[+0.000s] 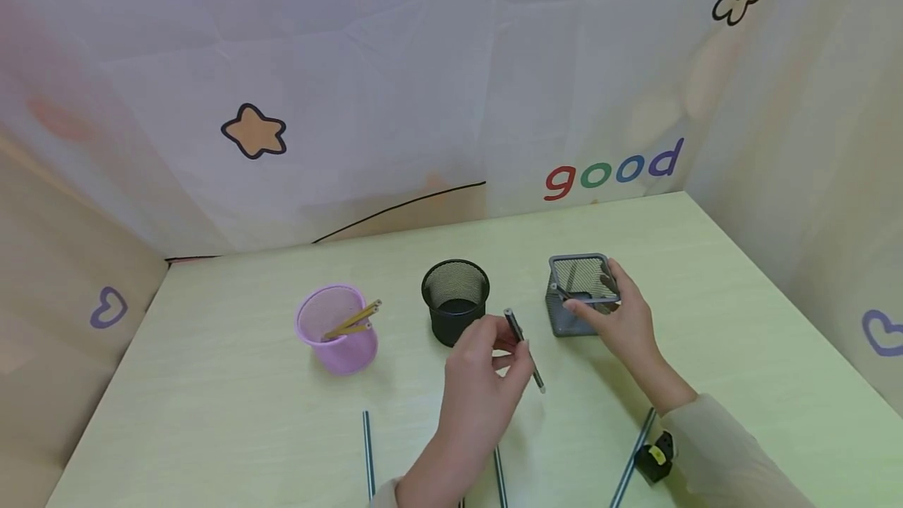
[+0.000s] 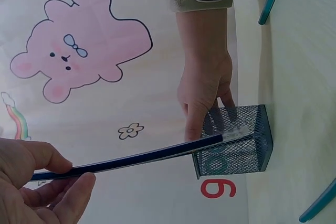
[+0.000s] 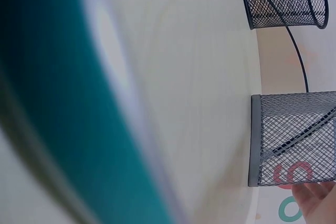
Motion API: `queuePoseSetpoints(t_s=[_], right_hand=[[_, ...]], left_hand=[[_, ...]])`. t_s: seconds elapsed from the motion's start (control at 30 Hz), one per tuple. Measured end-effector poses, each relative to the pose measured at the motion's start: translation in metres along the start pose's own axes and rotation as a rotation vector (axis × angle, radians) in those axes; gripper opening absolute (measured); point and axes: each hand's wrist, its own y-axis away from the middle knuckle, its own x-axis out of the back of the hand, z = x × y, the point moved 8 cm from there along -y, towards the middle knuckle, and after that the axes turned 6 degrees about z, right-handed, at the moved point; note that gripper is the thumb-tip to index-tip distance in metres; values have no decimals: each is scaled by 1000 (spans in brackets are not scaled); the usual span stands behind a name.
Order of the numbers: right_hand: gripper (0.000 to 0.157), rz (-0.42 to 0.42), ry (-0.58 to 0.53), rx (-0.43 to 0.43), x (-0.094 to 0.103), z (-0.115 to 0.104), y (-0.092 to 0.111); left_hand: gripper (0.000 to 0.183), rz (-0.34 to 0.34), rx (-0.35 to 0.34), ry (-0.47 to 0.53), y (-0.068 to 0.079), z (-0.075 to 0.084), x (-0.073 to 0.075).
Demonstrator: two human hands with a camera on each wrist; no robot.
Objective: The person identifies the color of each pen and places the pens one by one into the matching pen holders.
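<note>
My left hand (image 1: pixel 480 382) pinches a dark pencil (image 1: pixel 534 367) between thumb and fingers, above the table and in front of a round black mesh pen holder (image 1: pixel 451 329). In the left wrist view the pencil (image 2: pixel 142 157) points right, its pale end overlapping the square holder from that angle. My right hand (image 1: pixel 624 324) grips the upper right side of a square grey mesh pen holder (image 1: pixel 570 321), which stands upright on the table. Through its mesh a dark pencil (image 3: pixel 302 139) shows leaning inside. The right fingers (image 3: pixel 312 198) are partly hidden behind the mesh.
A purple pen holder (image 1: pixel 346 355) with a few yellow pencils (image 1: pixel 353 321) stands at left. Teal sticks (image 1: pixel 368 453) lie along the table's front; one (image 1: pixel 632 457) is by the right wrist. Patterned cloth walls (image 1: pixel 395 100) enclose the table's back and sides.
</note>
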Motion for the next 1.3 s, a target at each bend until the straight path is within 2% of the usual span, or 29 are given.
queuePoseSetpoints(t_s=[0.2,0.43,0.77,0.93,1.1,1.3], right_hand=[[95,-2,-3,-7,0,0,0],[95,-11,-13,-28,2,1,0],[94,-11,-15,-24,1,1,0],[95,-18,-14,-23,1,2,-1],[93,-9,-22,-14,2,2,-1],[94,-9,-26,-19,2,2,-2]], left_hand=[[15,150,-165,5,-5,13,15],[17,249,-289,65,-12,17,22],[17,340,-306,104,-15,13,26],[16,392,-360,141,-16,13,27],[15,407,-422,165,-18,14,25],[15,406,-411,190,-22,10,19]])
